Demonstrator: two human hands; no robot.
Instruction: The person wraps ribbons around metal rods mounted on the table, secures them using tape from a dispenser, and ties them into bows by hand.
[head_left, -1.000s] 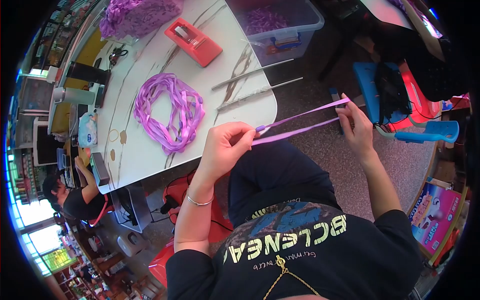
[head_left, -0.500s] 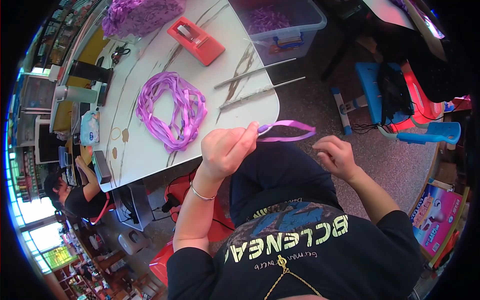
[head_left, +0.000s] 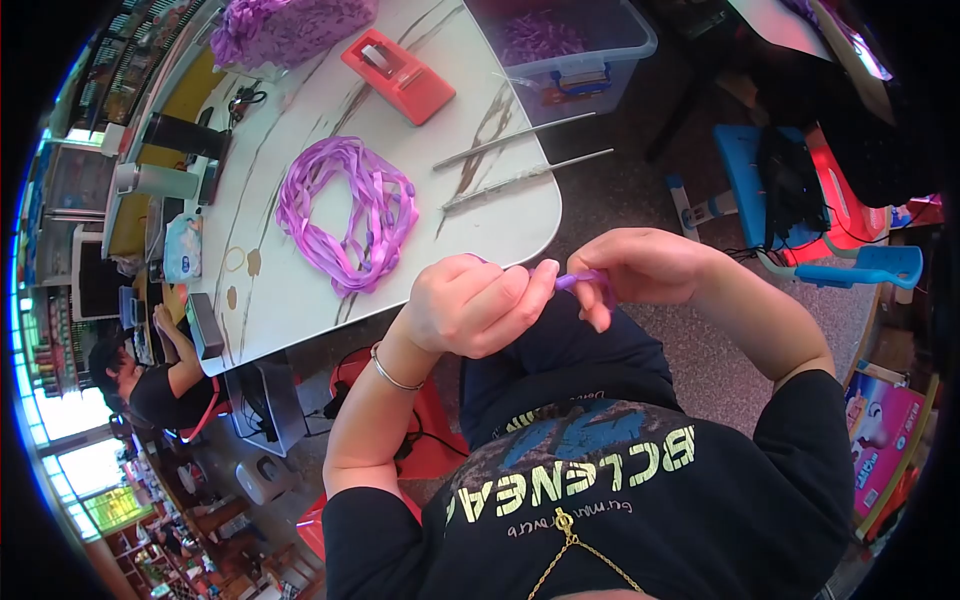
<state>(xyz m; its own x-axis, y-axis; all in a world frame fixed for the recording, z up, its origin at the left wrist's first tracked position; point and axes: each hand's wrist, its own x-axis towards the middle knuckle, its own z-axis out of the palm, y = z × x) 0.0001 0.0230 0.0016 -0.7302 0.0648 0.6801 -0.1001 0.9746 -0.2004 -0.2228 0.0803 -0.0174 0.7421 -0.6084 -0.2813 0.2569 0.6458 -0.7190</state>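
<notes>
Over my lap, just off the table's corner, my left hand is closed with thumb and finger pinching a purple ribbon loop. A short darker purple piece of it shows between the two hands. My right hand has its fingers curled round the other side of the ribbon, thumb pointing down. Most of the loop is hidden by the fingers. On the table to the left lies a coiled bundle of purple ribbon loops, touched by neither hand.
On the marbled table sit a red tape dispenser, two thin metal rods jutting past the edge and a purple heap. A clear bin stands beyond. Another person sits at left. A blue chair is right.
My right hand has come up and inward from the right and taken hold of the ribbon loop. My left hand has shifted slightly right and down, still gripping it.
</notes>
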